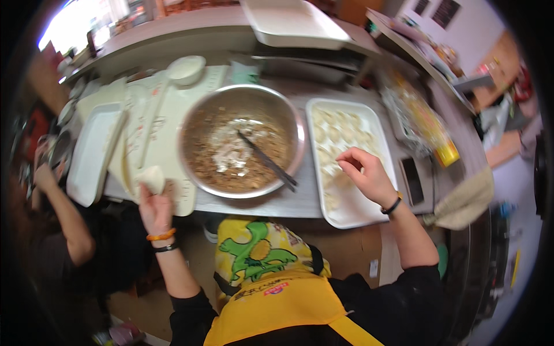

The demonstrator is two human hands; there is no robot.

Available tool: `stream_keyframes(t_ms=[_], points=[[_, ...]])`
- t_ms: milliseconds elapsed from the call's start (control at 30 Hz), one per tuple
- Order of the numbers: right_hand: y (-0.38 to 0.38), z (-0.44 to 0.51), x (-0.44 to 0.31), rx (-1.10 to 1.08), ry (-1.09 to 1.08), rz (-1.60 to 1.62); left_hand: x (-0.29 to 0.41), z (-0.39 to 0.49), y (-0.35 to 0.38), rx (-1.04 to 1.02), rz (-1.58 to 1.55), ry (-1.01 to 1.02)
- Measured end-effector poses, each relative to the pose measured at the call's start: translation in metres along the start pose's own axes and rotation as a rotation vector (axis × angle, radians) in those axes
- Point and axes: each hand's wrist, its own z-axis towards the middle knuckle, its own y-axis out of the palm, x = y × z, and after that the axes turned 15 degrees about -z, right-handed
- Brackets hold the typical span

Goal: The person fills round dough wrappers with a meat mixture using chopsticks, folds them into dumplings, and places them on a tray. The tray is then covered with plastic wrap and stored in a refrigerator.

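Note:
My left hand [155,212] holds a thin round dough wrapper [152,178] by its edge, above the near end of a pale printed mat [169,129]. My right hand [368,175] hovers over a white tray [346,218] of filled dumplings [334,134]; its thumb and forefinger curl towards each other and nothing shows between them. Between my hands stands a large steel bowl [298,129] of brown minced filling [207,166] with a pale, glossy patch. A pair of dark chopsticks [268,160] leans in it, the ends resting over the near rim.
Left of the mat lies another white tray [93,160]. A white bowl [186,71] stands behind. Another person's arm [69,220] reaches in at far left. At right are a phone [411,179], a yellow-ended packet [446,153] and a cloth [465,201]. A raised shelf [181,32] borders the back.

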Motion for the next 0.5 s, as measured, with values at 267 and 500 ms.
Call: stream_keyframes(t_ms=[267, 500], points=[[0.042, 0.11, -0.072, -0.358, -0.913, -0.656, -0.024, -0.014, 0.024, -0.009, 0.301, 0.358], [0.063, 0.125, -0.088, -0.496, -0.861, -0.483, -0.01, -0.024, 0.045, 0.054, -0.047, 0.289]])
